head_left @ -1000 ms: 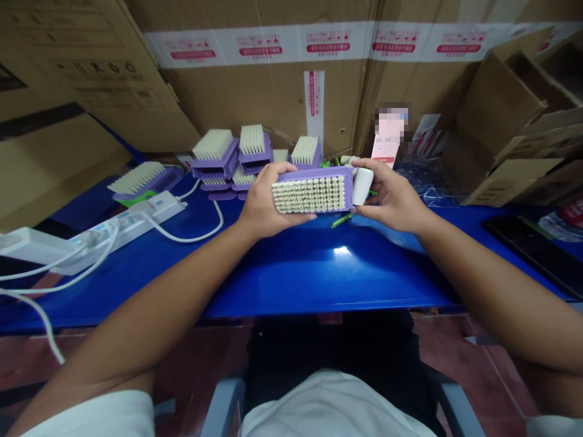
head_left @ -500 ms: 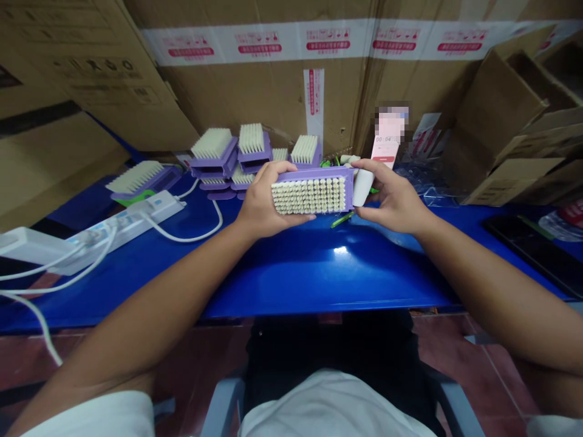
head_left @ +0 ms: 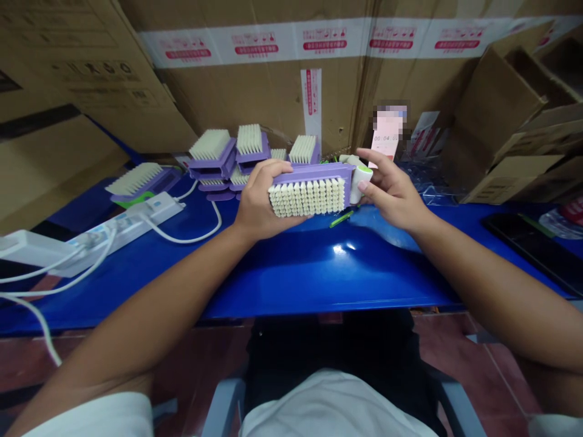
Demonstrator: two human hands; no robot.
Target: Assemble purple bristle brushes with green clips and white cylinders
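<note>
Fingers of the left hand (head_left: pixel 260 203) clamp the purple brush (head_left: pixel 310 197) at the wearer's twelve o'clock; the right hand's (head_left: pixel 395 191) thumb touches the white cap (head_left: pixel 359 189) at its three-o'clock end, grip unclear.

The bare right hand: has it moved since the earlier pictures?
Yes: on the right hand, the thumb and index finger shifted upward; the finger now reaches higher against the pink-screened rectangular phone.

A glossy blue bench (head_left: pixel 282 273) carries stacked purple brushes (head_left: pixel 211 159) along its back, bristles up, and a lone brush (head_left: pixel 142 181) at the left beside a white power strip (head_left: pixel 148 215); a slim green piece (head_left: pixel 341 219) lies near the middle, a dark flat device (head_left: pixel 523 246) at the right
</note>
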